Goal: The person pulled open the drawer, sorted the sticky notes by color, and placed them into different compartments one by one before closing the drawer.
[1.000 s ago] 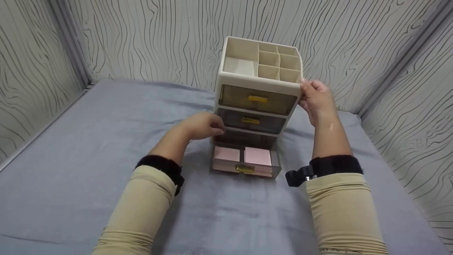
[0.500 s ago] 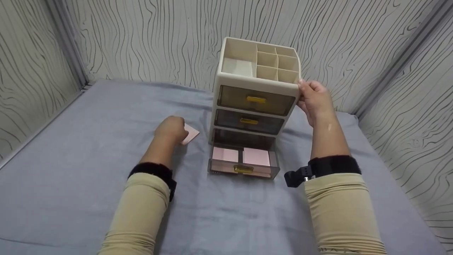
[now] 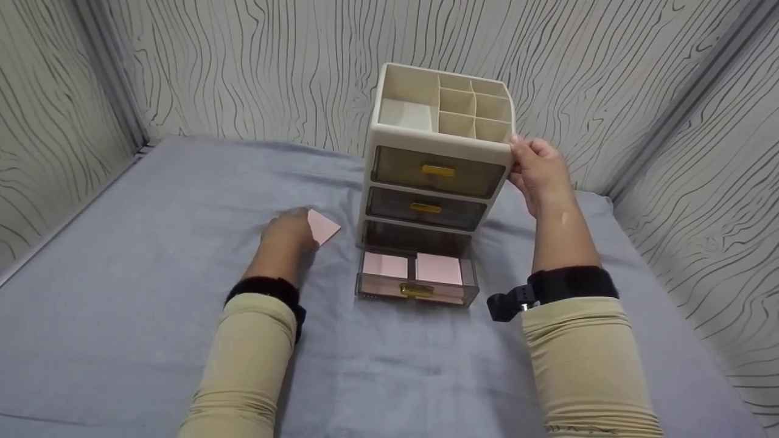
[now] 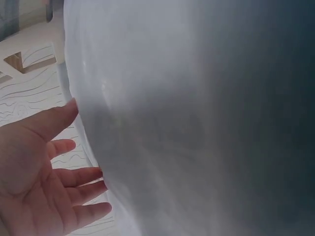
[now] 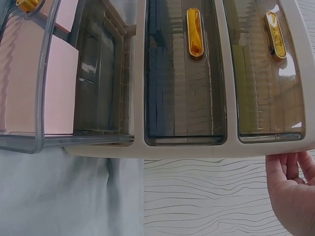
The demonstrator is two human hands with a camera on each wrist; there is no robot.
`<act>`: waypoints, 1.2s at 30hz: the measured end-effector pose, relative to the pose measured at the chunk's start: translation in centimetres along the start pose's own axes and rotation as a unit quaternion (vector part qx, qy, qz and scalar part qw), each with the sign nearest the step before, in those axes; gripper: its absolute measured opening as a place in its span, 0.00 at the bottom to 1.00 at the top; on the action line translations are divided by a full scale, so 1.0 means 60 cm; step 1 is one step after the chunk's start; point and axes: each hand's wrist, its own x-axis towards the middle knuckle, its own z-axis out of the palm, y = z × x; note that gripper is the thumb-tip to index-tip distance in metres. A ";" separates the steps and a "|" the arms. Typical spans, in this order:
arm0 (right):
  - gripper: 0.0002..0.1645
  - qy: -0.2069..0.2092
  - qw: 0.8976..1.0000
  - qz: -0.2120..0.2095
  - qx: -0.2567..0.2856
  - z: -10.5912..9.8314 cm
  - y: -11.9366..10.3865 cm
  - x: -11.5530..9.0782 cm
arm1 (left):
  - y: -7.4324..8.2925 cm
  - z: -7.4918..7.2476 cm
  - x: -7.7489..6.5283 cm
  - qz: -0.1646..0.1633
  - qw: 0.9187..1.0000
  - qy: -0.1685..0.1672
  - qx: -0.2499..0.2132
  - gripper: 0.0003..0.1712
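Note:
A cream desktop drawer organizer (image 3: 443,137) stands on the cloth, its smoky bottom drawer (image 3: 471,296) pulled out. Two stacks of pink paper, a left stack (image 3: 386,266) and a right stack (image 3: 439,269), lie side by side in that drawer. My right hand (image 3: 541,173) grips the organizer's upper right edge, thumb at the front. To the organizer's left, a pink sheet or thin pad (image 3: 323,228) lies beside my left hand (image 3: 287,231), which is blurred. In the left wrist view, the left hand's fingers (image 4: 86,194) are spread and hold nothing.
Small compartments (image 3: 475,106) divide the organizer's top. Through the middle drawer (image 5: 184,88) dark blue shapes show, and through the top drawer (image 5: 263,88) yellow-green ones. Grey-blue cloth (image 3: 152,292) covers the surface, with patterned wall panels (image 3: 255,73) behind.
My left hand has moved left from the bottom drawer with the pink paper, set it on the cloth and let go. The right hand keeps its grip on the organizer.

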 end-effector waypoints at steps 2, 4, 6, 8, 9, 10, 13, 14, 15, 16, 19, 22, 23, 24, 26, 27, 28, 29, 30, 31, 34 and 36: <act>0.15 -0.002 1.000 -0.003 0.000 0.001 0.000 0.000 | 0.001 -0.002 -0.003 -0.005 1.000 -0.008 0.001 0.37; 0.15 -0.004 1.000 -0.006 0.000 0.001 0.001 0.001 | 0.002 -0.003 -0.004 -0.006 1.000 -0.015 0.003 0.36; 0.15 -0.004 1.000 -0.008 0.000 0.001 0.001 0.001 | 0.004 -0.003 -0.004 -0.003 1.000 -0.016 0.007 0.35; 0.15 -0.004 1.000 -0.008 -0.002 0.001 0.001 0.001 | 0.006 -0.002 -0.001 0.002 1.000 -0.013 0.012 0.35; 0.15 -0.003 1.000 -0.008 -0.003 0.001 0.001 0.001 | 0.007 -0.002 0.000 0.004 1.000 -0.011 0.017 0.34; 0.15 -0.003 1.000 -0.008 -0.005 0.001 0.001 0.001 | 0.008 -0.001 0.001 0.004 1.000 -0.009 0.019 0.34; 0.14 -0.002 1.000 -0.008 -0.007 0.000 0.000 0.001 | 0.011 0.000 0.002 0.003 1.000 -0.006 0.021 0.35; 0.14 -0.001 1.000 -0.008 -0.008 0.001 0.001 0.002 | 0.012 0.000 0.002 0.001 1.000 -0.004 0.020 0.35; 0.15 0.000 1.000 -0.008 -0.010 0.001 0.001 0.002 | 0.012 0.000 0.002 0.001 1.000 -0.003 0.020 0.35; 0.15 -0.001 1.000 -0.009 -0.014 0.002 0.001 0.002 | 0.013 0.000 0.001 0.002 1.000 -0.001 0.020 0.35; 0.17 0.002 1.000 -0.009 -0.023 0.003 0.002 0.003 | 0.014 0.000 0.000 0.006 1.000 0.009 0.028 0.34; 0.18 0.003 1.000 -0.008 -0.027 0.002 0.002 0.003 | 0.015 0.000 -0.001 0.008 0.999 0.019 0.042 0.35; 0.18 0.004 1.000 -0.008 -0.025 0.002 0.002 0.003 | 0.016 0.001 -0.002 0.008 0.999 0.023 0.046 0.35; 0.18 0.006 1.000 -0.008 -0.023 0.002 0.002 0.003 | 0.017 0.001 -0.002 0.008 0.998 0.027 0.051 0.35; 0.18 0.006 1.000 -0.008 -0.026 0.002 0.002 0.002 | 0.019 0.001 -0.002 0.010 0.998 0.035 0.057 0.36; 0.17 0.006 1.000 -0.008 -0.025 0.002 0.002 0.002 | 0.020 0.002 -0.002 0.012 0.997 0.039 0.062 0.37; 0.17 0.007 1.000 -0.008 -0.024 0.001 0.002 0.002 | 0.021 0.002 -0.001 0.014 0.997 0.044 0.065 0.38; 0.17 0.007 1.000 -0.007 -0.023 0.001 0.002 0.002 | 0.021 0.002 0.000 0.014 0.996 0.048 0.068 0.39; 0.16 0.005 1.000 -0.007 -0.020 0.002 0.002 0.002 | 0.022 0.002 0.000 0.013 0.996 0.052 0.072 0.41; 0.15 0.002 1.000 -0.008 -0.017 0.002 0.002 0.002 | 0.022 0.002 0.001 0.013 0.996 0.055 0.074 0.42; 0.15 -0.004 1.000 -0.008 -0.003 0.001 0.002 0.002 | 0.022 0.001 0.002 0.007 0.995 0.066 0.070 0.48; 0.15 -0.008 1.000 -0.007 0.001 0.001 0.001 0.001 | 0.022 0.000 0.003 0.006 0.995 0.074 0.063 0.49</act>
